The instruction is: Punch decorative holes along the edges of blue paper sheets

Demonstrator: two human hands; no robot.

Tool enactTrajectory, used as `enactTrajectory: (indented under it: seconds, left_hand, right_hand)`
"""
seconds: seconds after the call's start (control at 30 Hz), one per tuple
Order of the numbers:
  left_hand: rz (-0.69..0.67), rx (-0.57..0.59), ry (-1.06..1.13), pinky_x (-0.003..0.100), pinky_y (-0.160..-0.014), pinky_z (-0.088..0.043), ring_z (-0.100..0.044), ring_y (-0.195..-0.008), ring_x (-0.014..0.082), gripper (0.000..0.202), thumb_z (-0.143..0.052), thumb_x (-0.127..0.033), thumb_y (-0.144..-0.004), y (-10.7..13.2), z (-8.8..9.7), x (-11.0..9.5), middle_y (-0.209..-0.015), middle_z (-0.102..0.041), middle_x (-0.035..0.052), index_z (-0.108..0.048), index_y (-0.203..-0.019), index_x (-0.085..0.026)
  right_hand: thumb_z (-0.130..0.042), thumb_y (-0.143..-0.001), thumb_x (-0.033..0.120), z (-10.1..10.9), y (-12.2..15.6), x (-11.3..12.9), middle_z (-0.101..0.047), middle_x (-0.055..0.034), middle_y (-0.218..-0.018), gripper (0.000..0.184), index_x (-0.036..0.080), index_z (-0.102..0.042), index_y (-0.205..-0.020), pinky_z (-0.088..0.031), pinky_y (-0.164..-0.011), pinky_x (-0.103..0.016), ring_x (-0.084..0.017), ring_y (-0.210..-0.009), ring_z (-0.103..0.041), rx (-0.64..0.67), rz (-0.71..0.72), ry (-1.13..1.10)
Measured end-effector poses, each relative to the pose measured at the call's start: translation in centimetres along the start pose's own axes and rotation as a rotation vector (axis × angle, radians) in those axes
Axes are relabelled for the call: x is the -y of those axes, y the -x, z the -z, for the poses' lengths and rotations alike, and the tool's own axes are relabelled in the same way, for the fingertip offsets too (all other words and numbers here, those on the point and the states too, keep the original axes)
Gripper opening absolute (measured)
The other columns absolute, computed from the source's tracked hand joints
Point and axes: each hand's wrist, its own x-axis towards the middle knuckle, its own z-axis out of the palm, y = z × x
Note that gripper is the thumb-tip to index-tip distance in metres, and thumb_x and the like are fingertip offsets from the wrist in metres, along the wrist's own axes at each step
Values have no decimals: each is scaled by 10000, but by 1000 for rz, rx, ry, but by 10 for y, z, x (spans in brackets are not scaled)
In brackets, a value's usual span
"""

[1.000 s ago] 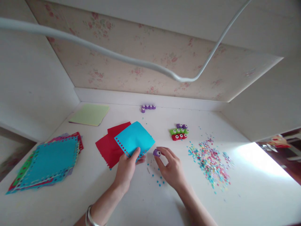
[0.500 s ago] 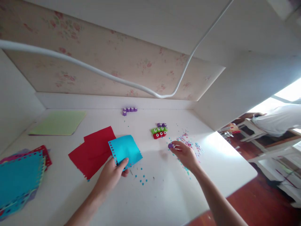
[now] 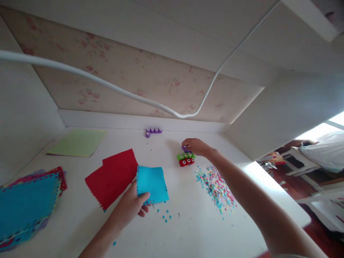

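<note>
My left hand [image 3: 135, 203] pinches the lower edge of a blue paper sheet [image 3: 152, 182] between thumb and fingers. Small punched holes run along the paper's left, bottom and right edges. Over at the punch cluster, my right hand [image 3: 197, 146] has its fingertips closed on a small purple craft punch [image 3: 185, 147]. Green craft punches [image 3: 186, 156] stand in a row just in front of those fingers, with red craft punches [image 3: 186, 162] in another row nearer to me. My fingers partly hide the other purple pieces there.
Red paper sheets [image 3: 113, 179] lie left of my left hand. Punched colored sheets [image 3: 27, 208] are stacked far left, behind them pale green paper [image 3: 77, 143]. More purple punches [image 3: 153, 130] stand by the back wall. Confetti [image 3: 216, 186] is heaped under my right forearm; a white cable [image 3: 129, 94] hangs ahead.
My right hand has carried the purple punch from beside the confetti back to the punch cluster. The confetti heap is now more visible. The blue paper has turned slightly in my left hand.
</note>
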Motion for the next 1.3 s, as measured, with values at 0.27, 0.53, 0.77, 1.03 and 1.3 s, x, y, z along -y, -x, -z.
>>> enactTrajectory:
  seconds: [0.27, 0.53, 0.77, 1.03, 1.3]
  left_hand:
    - [-39, -37, 77, 233, -434, -514, -664, -567, 187, 335, -531, -348, -812, -4, 2, 3, -701, -662, 37, -470, -1087, -166]
    - [-75, -23, 144, 235, -449, -519, -662, -539, 184, 233, -555, -359, -826, -4, 3, 6, -647, -655, 29, -544, -964, -172]
    - [-88, -125, 381, 303, -594, -606, -731, -787, 245, 420, -634, -440, -789, -9, 1, 11, -938, -729, 124, -600, -1065, -125]
    - [-138, -324, 597, 333, -660, -622, -725, -754, 236, 442, -749, -457, -693, -7, 15, 7, -842, -753, 97, -670, -963, -115]
    - [-187, -345, 621, 320, -637, -619, -727, -737, 231, 412, -747, -409, -706, -5, 17, 1, -847, -755, 97, -677, -981, -110]
  right_hand:
    - [-524, -644, -44, -6, -30, -5, -745, -25, -969, 411, 236, -743, -850, -453, -835, -249, -194, -935, -664, 250, 128, 159]
    - [-506, -639, -29, -3, -28, -8, -769, 13, -948, 480, 266, -774, -906, -501, -818, -252, -191, -880, -697, 252, 90, 120]
    - [-411, -876, 62, -15, -74, 42, -666, -38, -1263, 456, 222, -667, -1218, -428, -1032, -355, -212, -1152, -614, -18, 72, 123]
    - [-427, -848, -20, -72, -153, 113, -369, -111, -1546, 630, 145, -422, -1457, -325, -1115, -364, -235, -1389, -380, -19, 196, 92]
    - [-552, -912, 156, -65, -147, 109, -602, -169, -1261, 210, 140, -690, -1070, -364, -1065, -413, -293, -1212, -537, -49, 104, -9]
